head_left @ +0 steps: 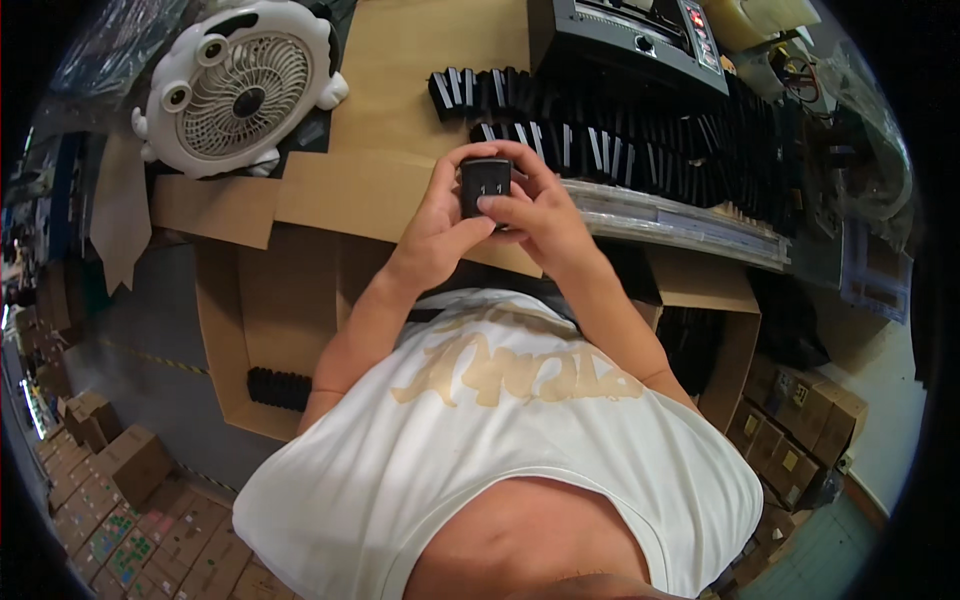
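Note:
Between my two hands is a black power adapter [472, 180], its two metal prongs facing up toward me. My left hand [440, 215] wraps the adapter's left side, with the thumb along its lower edge. On the other side my right hand [545, 210] grips it too, the thumb lying across its face near the prongs. Rows of similar black adapters [600, 150] stand packed together on the bench just beyond my hands, reaching off to the right.
A white animal-shaped fan [250, 95] stands at the far left. A dark machine with a lit red display [640, 45] sits behind the rows. Below the bench edge, an open cardboard box [225, 350] at left holds black pieces [279, 388]; another carton [710, 290] stands at right.

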A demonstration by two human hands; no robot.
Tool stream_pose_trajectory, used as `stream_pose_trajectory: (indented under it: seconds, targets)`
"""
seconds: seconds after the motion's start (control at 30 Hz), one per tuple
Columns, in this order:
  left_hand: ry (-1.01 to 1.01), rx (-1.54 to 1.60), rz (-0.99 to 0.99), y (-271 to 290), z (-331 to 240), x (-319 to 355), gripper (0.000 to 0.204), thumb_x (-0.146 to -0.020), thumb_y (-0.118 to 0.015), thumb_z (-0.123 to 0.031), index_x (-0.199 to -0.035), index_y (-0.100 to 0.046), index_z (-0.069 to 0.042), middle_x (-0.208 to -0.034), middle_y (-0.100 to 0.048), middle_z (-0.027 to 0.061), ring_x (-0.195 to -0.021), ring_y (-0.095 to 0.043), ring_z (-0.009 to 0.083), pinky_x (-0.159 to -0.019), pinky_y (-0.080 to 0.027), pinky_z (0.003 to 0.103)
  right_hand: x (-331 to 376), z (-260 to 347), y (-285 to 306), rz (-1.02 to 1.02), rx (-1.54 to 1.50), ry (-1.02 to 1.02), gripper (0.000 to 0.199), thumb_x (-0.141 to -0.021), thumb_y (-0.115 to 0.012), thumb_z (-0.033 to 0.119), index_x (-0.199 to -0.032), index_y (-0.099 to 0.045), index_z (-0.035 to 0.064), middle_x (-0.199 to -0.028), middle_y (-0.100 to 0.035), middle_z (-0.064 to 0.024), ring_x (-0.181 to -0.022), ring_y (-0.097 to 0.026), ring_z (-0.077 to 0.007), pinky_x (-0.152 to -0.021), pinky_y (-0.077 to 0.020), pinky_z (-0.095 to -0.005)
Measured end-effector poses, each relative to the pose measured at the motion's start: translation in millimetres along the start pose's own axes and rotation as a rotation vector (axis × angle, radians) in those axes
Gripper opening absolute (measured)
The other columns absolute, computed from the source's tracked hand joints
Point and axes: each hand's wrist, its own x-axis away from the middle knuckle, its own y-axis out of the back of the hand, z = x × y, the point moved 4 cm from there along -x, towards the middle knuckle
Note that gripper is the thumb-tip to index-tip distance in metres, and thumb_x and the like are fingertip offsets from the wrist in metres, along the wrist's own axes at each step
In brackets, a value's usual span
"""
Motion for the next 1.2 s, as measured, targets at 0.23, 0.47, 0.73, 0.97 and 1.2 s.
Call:
stream_pose_trajectory:
  seconds: [0.23, 0.47, 0.73, 0.97, 1.2]
  targets:
    - [-0.033, 0.239, -0.054, 9, -12, 12, 0.048, -0.097, -0.050, -0.006, -0.143, -0.036, -0.007, -0.126, -0.057, 0.0185, -0.107, -0.061, 0.0255, -0.086, -0.056, 0.038, 5, -1, -29, 0.152, 0.079, 0.038, 0.065, -0.080, -0.063, -0.009, -0.140, -0.044, 0.0106, -0.125, -0.057, -0.0131, -0.105, -0.057, -0.0186, -0.088, -0.0483, -0.0285]
    - [-0.204, -1.138, -0.322, 54, -35, -31, 0.043, -0.095, -0.062, -0.027, -0.130, -0.052, -0.002, -0.108, -0.068, 0.0149, -0.093, -0.064, 0.0211, -0.078, -0.051, 0.033, 16, 12, 26, -0.225, 0.332, 0.377, 0.038, -0.084, -0.057, -0.003, -0.121, -0.058, 0.0039, -0.114, -0.063, -0.0077, -0.101, -0.058, -0.0151, -0.087, -0.0462, -0.0252]
    - [0.079, -1.591, -0.441, 74, -1, -71, 0.032, -0.094, -0.062, -0.034, -0.107, -0.061, -0.004, -0.084, -0.068, 0.0098, -0.067, -0.060, 0.0265, -0.066, -0.048, 0.035, 31, 10, 61, -0.368, 0.284, 0.352, 0.019, -0.090, -0.056, -0.003, -0.107, -0.062, 0.0018, -0.101, -0.066, -0.0072, -0.091, -0.060, -0.0133, -0.086, -0.0461, -0.0230]
    - [0.215, -1.637, -0.289, 78, 11, -87, 0.040, -0.095, -0.055, -0.040, -0.090, -0.062, -0.001, -0.078, -0.065, 0.0113, -0.064, -0.056, 0.0308, -0.064, -0.047, 0.038, 34, 4, 69, -0.382, 0.261, 0.332, 0.017, -0.090, -0.056, -0.002, -0.105, -0.062, 0.0015, -0.098, -0.066, -0.0068, -0.089, -0.060, -0.0128, -0.085, -0.0467, -0.0226]
    - [0.212, -1.563, -0.198, 76, 10, -90, 0.042, -0.097, -0.051, -0.038, -0.085, -0.063, 0.001, -0.075, -0.064, 0.0143, -0.067, -0.055, 0.0324, -0.066, -0.047, 0.040, 37, 4, 74, -0.371, 0.249, 0.336, 0.015, -0.090, -0.057, -0.002, -0.104, -0.063, 0.0014, -0.097, -0.067, -0.0062, -0.088, -0.060, -0.0124, -0.084, -0.0467, -0.0225]
